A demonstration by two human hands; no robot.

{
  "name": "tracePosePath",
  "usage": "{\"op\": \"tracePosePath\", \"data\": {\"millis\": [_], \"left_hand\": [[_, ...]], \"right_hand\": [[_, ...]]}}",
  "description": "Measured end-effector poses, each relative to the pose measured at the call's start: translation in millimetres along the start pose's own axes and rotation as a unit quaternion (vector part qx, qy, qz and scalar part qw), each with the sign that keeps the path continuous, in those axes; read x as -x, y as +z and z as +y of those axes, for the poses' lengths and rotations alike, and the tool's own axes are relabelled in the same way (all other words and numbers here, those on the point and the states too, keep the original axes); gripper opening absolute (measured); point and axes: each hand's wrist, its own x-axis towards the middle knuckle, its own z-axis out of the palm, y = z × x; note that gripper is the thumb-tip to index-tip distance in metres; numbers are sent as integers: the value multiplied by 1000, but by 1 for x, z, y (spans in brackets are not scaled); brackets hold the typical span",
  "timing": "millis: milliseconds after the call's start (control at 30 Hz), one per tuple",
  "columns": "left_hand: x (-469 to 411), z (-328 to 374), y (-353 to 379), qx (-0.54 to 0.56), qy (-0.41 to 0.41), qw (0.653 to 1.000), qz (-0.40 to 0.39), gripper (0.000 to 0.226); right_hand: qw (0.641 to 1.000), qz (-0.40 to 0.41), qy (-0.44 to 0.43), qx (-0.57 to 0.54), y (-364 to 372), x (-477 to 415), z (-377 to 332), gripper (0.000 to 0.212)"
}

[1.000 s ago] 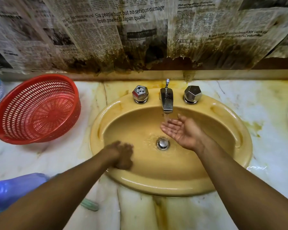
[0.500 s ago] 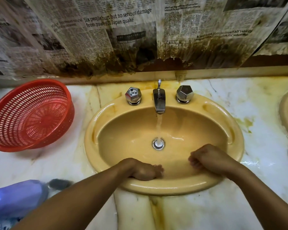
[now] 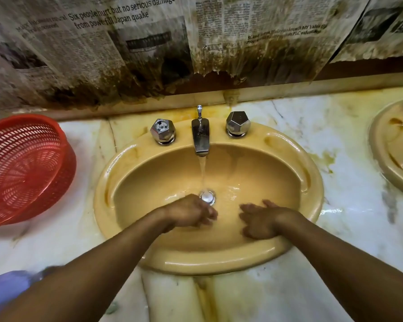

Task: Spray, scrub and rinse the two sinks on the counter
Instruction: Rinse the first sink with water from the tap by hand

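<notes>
A red basket (image 3: 21, 173) sits left, below stained newspaper (image 3: 126, 43); a blurred purple object (image 3: 5, 289) lies nearer.

A washroom: two yellow basins (image 3: 296, 240) (image 3: 382, 145) set in a stained marble worktop (image 3: 349, 224), chrome taps (image 3: 200, 135), newspaper-covered wall (image 3: 126, 43).

Wet mustard-yellow oval sink (image 3: 219, 259) in the middle, second sink (image 3: 384, 147) (only its rim visible) far right.

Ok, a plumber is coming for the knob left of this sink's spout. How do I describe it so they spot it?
Find the yellow sink beside the red basket on the marble counter. On its back rim, a chrome spout stands between two faceted knobs. The left knob, on the basket side, has an open, hollow top; the right knob is closed.
</notes>
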Motion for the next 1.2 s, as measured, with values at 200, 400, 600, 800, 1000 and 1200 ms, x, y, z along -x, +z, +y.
{"op": "tracePosePath", "data": {"millis": [200,400,600,800,1000,1200], "left_hand": [[-32,50,-31,462,-24,878,119,39],[-33,69,-13,575,-44,817,12,35],[12,48,23,388,-70,919,-28,43],[16,14,-16,382,-64,909,153,35],[4,34,-31,433,-44,887,151,35],[-17,69,-33,599,-21,798,57,34]], "right_hand": [[992,-72,-72,-79,-12,2,-50,60],[999,-3,-46,1,2,-22,-8,72],[997,-51,-41,-27,17,-53,-1,65],[997,70,-31,-25,12,-44,-3,82],[986,-95,-48,-127,-13,17,-58,61],[993,-95,-61,-33,-13,35,-14,67]]}}
